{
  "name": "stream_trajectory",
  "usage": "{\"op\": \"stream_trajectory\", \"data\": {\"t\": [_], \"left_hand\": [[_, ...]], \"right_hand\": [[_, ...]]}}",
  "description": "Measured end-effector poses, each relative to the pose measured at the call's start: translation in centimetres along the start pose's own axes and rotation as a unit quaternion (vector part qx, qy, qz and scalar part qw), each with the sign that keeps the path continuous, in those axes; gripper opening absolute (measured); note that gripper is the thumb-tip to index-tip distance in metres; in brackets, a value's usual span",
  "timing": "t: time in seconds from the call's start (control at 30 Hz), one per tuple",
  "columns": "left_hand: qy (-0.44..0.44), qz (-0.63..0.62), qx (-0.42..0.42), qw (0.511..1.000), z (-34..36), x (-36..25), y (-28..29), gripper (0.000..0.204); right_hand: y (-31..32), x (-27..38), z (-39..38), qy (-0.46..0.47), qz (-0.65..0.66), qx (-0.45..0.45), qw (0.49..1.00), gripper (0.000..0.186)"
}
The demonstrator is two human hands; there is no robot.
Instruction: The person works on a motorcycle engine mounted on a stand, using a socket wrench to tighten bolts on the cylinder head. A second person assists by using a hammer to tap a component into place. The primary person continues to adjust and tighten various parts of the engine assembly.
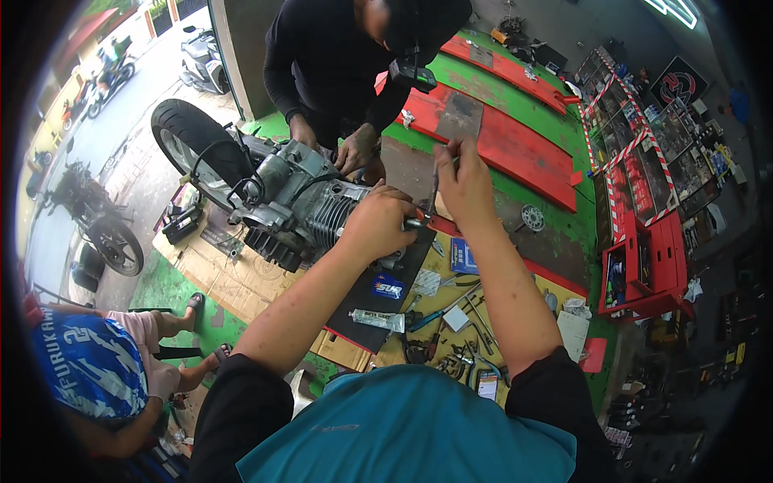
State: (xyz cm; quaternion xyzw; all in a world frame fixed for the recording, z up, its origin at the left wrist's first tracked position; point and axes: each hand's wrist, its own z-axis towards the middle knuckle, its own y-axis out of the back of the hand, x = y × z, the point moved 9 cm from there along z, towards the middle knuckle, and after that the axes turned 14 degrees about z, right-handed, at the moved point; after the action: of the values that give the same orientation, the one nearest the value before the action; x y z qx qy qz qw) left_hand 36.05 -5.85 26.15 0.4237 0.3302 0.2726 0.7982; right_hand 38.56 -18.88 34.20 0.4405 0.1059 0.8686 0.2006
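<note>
Engine: there it lay, just beyond and left of my left hand, finned barrel toward me, perhaps turned so for easy access.
Left hand: what a curl! Fingers bent and bunched at a shiny metal part, apparently steadying it; how hard they squeezed, I couldn't tell.
Right hand: up it stood, right of the left, thumb and fingers pinching a slender dark tool near its top, likely for fine control.
Red bar: right under that wrist.
Forearms: both stretched forward, the right one steeper.
Hand tools: strewn nearer me, below both hands, probably for quick reach; a pale tube sat among the supplies.
Co-worker's hand: across the engine, just beyond mine.
</note>
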Motion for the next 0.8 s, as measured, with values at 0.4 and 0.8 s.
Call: {"op": "stream_trajectory", "data": {"t": [0.4, 0.8], "left_hand": [[-0.007, 0.002, -0.035, 0.999, 0.2, -0.3, 0.4, 0.027], [-0.008, -0.013, -0.028, 0.999, 0.3, -0.6, 0.2, 0.030]], "right_hand": [[-6.6, -21.6, -22.4, -0.465, 0.347, 0.024, 0.815, 0.056], [-4.9, 2.5, -20.1, -0.118, 0.199, 0.230, 0.945, 0.010]]}}
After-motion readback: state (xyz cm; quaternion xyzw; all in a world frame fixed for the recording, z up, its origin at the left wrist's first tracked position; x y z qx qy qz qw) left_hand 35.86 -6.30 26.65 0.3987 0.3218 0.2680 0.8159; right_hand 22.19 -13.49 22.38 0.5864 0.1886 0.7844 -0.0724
